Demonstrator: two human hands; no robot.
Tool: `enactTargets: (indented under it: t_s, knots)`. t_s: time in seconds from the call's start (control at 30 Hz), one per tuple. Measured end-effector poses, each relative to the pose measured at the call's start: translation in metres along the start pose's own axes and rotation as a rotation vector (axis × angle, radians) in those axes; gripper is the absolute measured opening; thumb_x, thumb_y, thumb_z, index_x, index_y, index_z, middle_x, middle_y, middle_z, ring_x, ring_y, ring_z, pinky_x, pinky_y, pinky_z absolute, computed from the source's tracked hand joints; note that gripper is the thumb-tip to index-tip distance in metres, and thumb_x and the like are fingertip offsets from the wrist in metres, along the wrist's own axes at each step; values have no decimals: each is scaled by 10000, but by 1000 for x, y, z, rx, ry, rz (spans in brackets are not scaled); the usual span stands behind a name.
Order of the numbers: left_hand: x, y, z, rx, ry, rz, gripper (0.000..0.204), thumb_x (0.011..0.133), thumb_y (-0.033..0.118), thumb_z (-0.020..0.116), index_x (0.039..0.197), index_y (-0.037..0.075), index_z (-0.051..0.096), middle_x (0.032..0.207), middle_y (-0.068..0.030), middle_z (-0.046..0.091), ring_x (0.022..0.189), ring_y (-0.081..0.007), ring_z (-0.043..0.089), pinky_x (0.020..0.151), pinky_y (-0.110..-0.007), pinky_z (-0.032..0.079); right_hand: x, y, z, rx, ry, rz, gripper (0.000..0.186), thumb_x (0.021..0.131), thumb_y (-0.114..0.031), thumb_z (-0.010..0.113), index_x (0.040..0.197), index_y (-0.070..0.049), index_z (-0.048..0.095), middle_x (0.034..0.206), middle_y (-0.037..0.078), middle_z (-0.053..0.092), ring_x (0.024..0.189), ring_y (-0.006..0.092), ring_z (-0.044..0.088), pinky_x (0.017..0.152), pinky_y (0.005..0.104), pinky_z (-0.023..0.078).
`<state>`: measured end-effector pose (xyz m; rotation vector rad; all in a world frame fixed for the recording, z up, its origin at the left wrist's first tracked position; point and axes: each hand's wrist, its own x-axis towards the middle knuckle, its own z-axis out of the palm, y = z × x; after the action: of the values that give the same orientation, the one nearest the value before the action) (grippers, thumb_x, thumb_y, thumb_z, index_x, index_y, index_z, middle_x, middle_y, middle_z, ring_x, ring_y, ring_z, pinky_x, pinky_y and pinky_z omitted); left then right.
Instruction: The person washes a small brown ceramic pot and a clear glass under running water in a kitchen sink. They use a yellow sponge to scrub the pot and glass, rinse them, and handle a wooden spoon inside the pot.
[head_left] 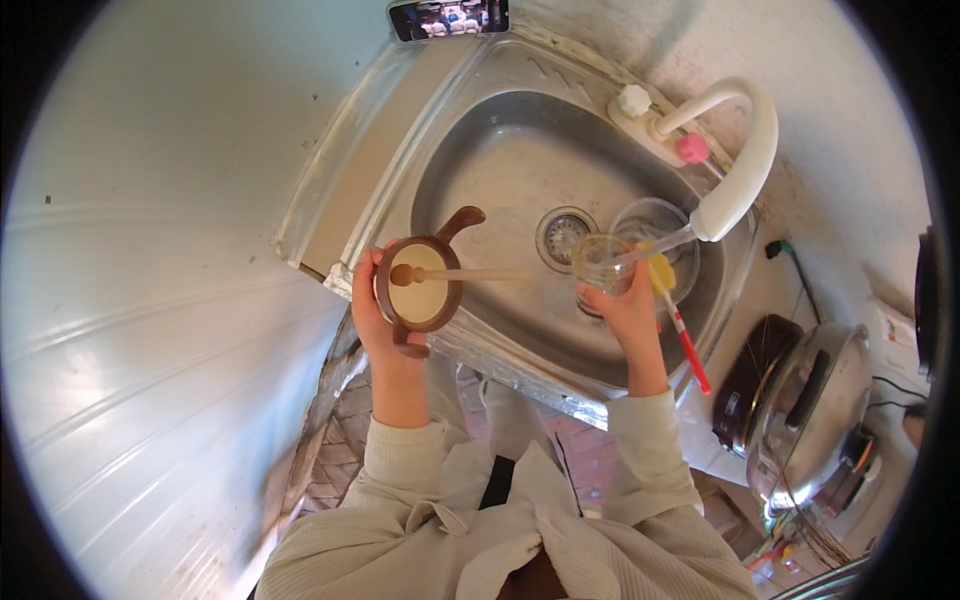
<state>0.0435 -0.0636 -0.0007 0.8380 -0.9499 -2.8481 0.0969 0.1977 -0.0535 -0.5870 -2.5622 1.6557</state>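
Behind the sink (470, 150), a phone (450, 17); right, a cooker (815, 410).

A steel sink (470, 150) holds a clear glass bowl (655, 225).

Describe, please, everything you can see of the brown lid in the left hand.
The lid is round, with a dark brown rim around a cream-coloured middle; it looks like plastic. Two curved brown handles stick out, one toward the sink, one toward the person. A pale straw runs from a small brown knob near its centre out over the basin. The left hand holds it by the edge, face up toward the camera, above the sink's near left corner. Nothing else touches it.
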Motion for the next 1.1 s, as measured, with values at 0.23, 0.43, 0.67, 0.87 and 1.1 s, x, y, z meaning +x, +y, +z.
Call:
enactTargets:
  t_s: [0.23, 0.43, 0.67, 0.87, 1.1]
  knots:
    - [1, -3, 8, 41, 45, 15, 183, 899, 217, 439, 784, 83, 484, 910, -78, 580, 877, -196, 557, 804, -336, 461, -1, -5, 5, 202, -25, 66, 794, 568, -117, 790, 1208, 20, 340, 1130, 144, 471, 1092, 226, 456, 932, 321, 358]
    - [7, -9, 4, 41, -4, -9, 191, 901, 228, 436, 771, 95, 481, 916, -73, 572, 882, -197, 554, 805, -339, 460, 1, -16, 9, 211, 8, 13, 831, 567, -76, 783, 1231, 0, 289, 1174, 130, 439, 1113, 223, 437, 942, 323, 354]
    - [3, -11, 11, 52, -2, -17, 187, 900, 232, 438, 779, 99, 487, 926, -68, 570, 898, -191, 550, 823, -341, 450, 9, 1, 6, 238, 81, -120, 881, 553, -69, 779, 1265, -9, 264, 1219, 130, 404, 1171, 235, 382, 1012, 349, 278]
    - [4, -12, 7, 45, -3, -12, 180, 900, 225, 436, 795, 90, 492, 936, -76, 578, 909, -205, 553, 836, -347, 447, -2, -9, 4, 312, 51, -147, 883, 513, 26, 750, 1255, -52, 278, 1224, 91, 390, 1172, 208, 373, 997, 344, 300]
    - [1, -8, 4, 87, 24, -3, 194, 906, 236, 412, 870, 74, 512, 910, -65, 592, 871, -189, 573, 785, -326, 470, 11, -14, 9, 282, -10, -206, 827, 537, 9, 772, 1214, -54, 300, 1179, 76, 411, 1149, 190, 394, 976, 326, 326]
